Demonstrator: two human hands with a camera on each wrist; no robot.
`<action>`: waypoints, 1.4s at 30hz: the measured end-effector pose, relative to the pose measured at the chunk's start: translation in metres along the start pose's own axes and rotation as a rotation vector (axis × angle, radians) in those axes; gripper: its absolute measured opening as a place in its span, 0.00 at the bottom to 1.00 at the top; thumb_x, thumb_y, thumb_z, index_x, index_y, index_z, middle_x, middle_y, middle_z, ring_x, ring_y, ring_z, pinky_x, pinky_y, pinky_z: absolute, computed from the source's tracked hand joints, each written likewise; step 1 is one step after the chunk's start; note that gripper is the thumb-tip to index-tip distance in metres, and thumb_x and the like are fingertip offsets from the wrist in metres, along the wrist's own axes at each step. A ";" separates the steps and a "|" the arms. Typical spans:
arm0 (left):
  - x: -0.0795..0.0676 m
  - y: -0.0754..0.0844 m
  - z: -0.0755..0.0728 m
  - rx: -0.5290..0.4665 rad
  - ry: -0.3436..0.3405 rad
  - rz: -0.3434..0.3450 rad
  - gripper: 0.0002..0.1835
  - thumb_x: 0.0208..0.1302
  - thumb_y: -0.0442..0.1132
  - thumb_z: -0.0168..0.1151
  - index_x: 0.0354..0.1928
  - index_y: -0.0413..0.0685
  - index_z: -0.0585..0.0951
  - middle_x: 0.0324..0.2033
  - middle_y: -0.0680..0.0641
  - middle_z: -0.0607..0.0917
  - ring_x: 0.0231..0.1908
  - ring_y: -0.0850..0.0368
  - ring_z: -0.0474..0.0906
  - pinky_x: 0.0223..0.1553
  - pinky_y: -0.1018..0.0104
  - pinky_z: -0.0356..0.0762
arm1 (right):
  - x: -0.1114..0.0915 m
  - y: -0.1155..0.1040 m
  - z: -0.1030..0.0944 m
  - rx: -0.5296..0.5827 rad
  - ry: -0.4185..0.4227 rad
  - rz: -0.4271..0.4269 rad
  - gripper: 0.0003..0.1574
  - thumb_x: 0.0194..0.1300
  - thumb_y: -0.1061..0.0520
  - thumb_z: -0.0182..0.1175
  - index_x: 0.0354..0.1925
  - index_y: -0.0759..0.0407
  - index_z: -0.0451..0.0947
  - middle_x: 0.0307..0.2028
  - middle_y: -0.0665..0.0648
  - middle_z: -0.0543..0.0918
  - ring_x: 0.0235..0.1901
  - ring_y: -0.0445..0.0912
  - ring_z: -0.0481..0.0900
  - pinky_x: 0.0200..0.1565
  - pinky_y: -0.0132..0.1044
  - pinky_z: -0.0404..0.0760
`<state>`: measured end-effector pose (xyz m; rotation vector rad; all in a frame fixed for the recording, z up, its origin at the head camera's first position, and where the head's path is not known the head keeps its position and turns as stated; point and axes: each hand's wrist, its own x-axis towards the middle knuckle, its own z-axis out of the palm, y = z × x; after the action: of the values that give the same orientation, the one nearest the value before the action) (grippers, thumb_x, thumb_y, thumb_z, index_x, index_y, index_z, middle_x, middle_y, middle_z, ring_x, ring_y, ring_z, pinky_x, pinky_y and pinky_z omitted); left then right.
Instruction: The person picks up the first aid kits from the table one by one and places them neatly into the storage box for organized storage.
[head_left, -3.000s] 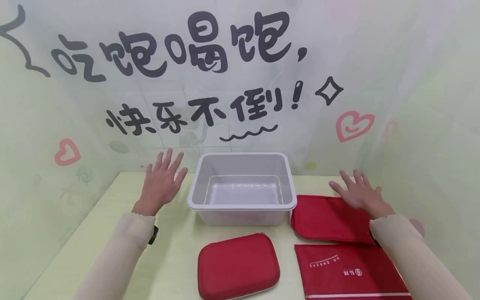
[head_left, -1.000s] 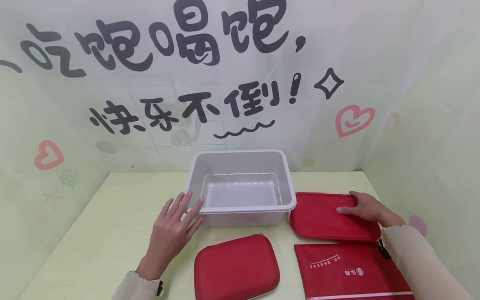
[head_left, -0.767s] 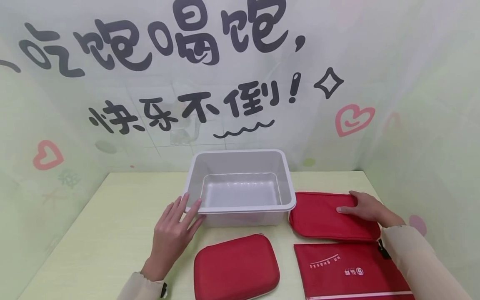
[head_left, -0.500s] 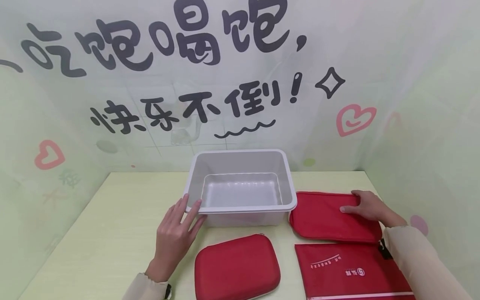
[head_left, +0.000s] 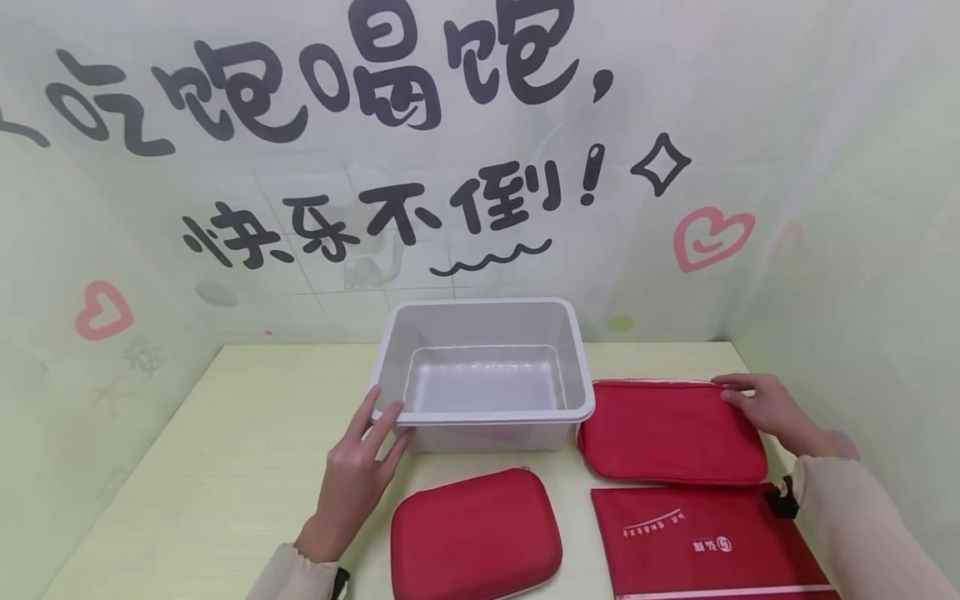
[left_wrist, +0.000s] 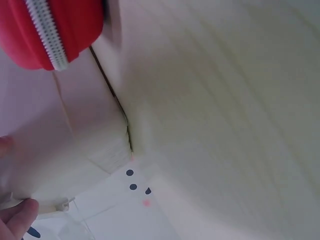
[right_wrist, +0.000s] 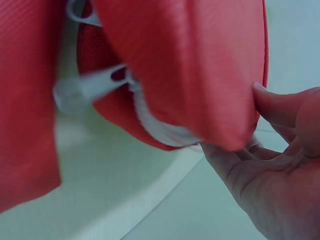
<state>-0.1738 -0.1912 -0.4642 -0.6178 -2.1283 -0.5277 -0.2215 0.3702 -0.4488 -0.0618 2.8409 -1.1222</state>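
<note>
Head view: red pouch (head_left: 667, 433), toward the table's (head_left: 217, 467) far right corner, beside the grey bin (head_left: 480, 437); right hand (head_left: 774, 411), earlier lying over it, now pinching its far right corner, edge apparently raised: I judge it secured. Left hand (head_left: 355, 479), touching the bin's near left corner as before; whether clamped, I cannot tell.

Left wrist view: red zipped case (left_wrist: 85, 25), bin wall.

Right wrist view: same pinch; white zip puller (right_wrist: 95, 86), blurred.

The right hand (head_left: 772, 410) now pinches the red pouch (head_left: 667, 433) (far corner raised).
</note>
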 end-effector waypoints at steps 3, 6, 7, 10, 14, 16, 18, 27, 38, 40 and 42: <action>0.001 0.000 -0.001 -0.003 -0.034 -0.026 0.23 0.55 0.37 0.75 0.54 0.41 0.82 0.60 0.30 0.76 0.33 0.44 0.83 0.26 0.54 0.86 | -0.002 -0.004 -0.006 0.054 0.020 -0.009 0.23 0.76 0.64 0.49 0.61 0.80 0.69 0.50 0.77 0.78 0.41 0.54 0.80 0.36 0.32 0.82; 0.002 -0.001 -0.002 0.003 -0.043 -0.029 0.27 0.47 0.33 0.78 0.53 0.41 0.82 0.59 0.30 0.76 0.33 0.43 0.83 0.26 0.54 0.86 | -0.003 -0.010 -0.011 0.087 0.024 0.001 0.25 0.78 0.62 0.46 0.64 0.79 0.67 0.52 0.77 0.77 0.41 0.54 0.80 0.36 0.32 0.83; 0.002 -0.001 -0.002 0.005 -0.043 -0.028 0.27 0.46 0.33 0.78 0.53 0.41 0.83 0.59 0.29 0.76 0.33 0.43 0.83 0.26 0.54 0.86 | -0.003 -0.011 -0.013 0.089 0.030 0.006 0.25 0.78 0.61 0.45 0.64 0.78 0.67 0.52 0.77 0.77 0.41 0.53 0.80 0.36 0.32 0.83; 0.002 0.000 -0.003 0.011 -0.044 -0.020 0.27 0.46 0.34 0.78 0.52 0.41 0.83 0.59 0.29 0.77 0.33 0.42 0.84 0.25 0.53 0.86 | -0.004 -0.015 -0.019 0.087 0.042 0.037 0.26 0.78 0.60 0.44 0.66 0.77 0.65 0.52 0.76 0.76 0.40 0.53 0.79 0.36 0.33 0.84; 0.003 0.000 -0.002 0.011 -0.042 -0.017 0.26 0.47 0.34 0.77 0.52 0.42 0.83 0.59 0.29 0.77 0.33 0.42 0.84 0.26 0.53 0.86 | -0.005 -0.016 -0.026 0.071 0.062 0.062 0.27 0.78 0.59 0.44 0.66 0.77 0.65 0.53 0.77 0.76 0.40 0.54 0.79 0.35 0.33 0.83; 0.003 -0.001 -0.002 0.005 -0.036 -0.017 0.26 0.46 0.34 0.77 0.52 0.42 0.83 0.58 0.29 0.77 0.33 0.42 0.84 0.26 0.53 0.86 | -0.006 -0.016 -0.029 0.063 0.076 0.064 0.27 0.78 0.59 0.44 0.66 0.78 0.65 0.53 0.77 0.75 0.40 0.53 0.79 0.34 0.33 0.83; 0.002 -0.001 -0.001 -0.001 -0.031 -0.020 0.26 0.46 0.34 0.77 0.52 0.42 0.83 0.59 0.30 0.77 0.33 0.42 0.84 0.26 0.53 0.86 | -0.008 -0.016 -0.033 0.057 0.093 0.064 0.27 0.78 0.59 0.44 0.66 0.77 0.65 0.52 0.77 0.76 0.38 0.51 0.79 0.33 0.33 0.83; 0.002 -0.002 0.000 -0.015 -0.035 -0.035 0.28 0.45 0.33 0.79 0.52 0.42 0.83 0.59 0.29 0.77 0.35 0.40 0.85 0.28 0.52 0.86 | -0.015 -0.016 -0.054 0.192 0.194 0.115 0.31 0.79 0.54 0.44 0.66 0.78 0.64 0.32 0.40 0.82 0.28 0.38 0.81 0.31 0.30 0.82; 0.005 -0.002 -0.001 -0.027 -0.032 -0.043 0.28 0.45 0.32 0.79 0.52 0.41 0.83 0.59 0.30 0.77 0.35 0.40 0.85 0.28 0.53 0.86 | -0.019 -0.028 -0.069 0.338 0.230 0.132 0.36 0.79 0.52 0.45 0.70 0.79 0.55 0.29 0.30 0.78 0.27 0.34 0.82 0.32 0.29 0.85; 0.004 -0.002 0.000 -0.034 -0.023 -0.041 0.27 0.44 0.32 0.79 0.52 0.41 0.84 0.59 0.30 0.77 0.35 0.40 0.85 0.28 0.53 0.86 | -0.018 -0.033 -0.070 0.354 0.231 0.138 0.36 0.78 0.52 0.45 0.70 0.78 0.55 0.29 0.29 0.78 0.28 0.34 0.81 0.32 0.29 0.85; 0.004 -0.003 0.000 -0.039 -0.020 -0.040 0.27 0.44 0.32 0.79 0.51 0.41 0.84 0.59 0.30 0.77 0.35 0.40 0.85 0.29 0.53 0.86 | -0.017 -0.039 -0.071 0.361 0.224 0.149 0.37 0.78 0.50 0.45 0.71 0.77 0.55 0.29 0.29 0.78 0.28 0.34 0.81 0.33 0.29 0.85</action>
<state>-0.1775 -0.1922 -0.4618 -0.6057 -2.1573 -0.5882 -0.2113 0.3915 -0.3690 0.3118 2.7116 -1.6753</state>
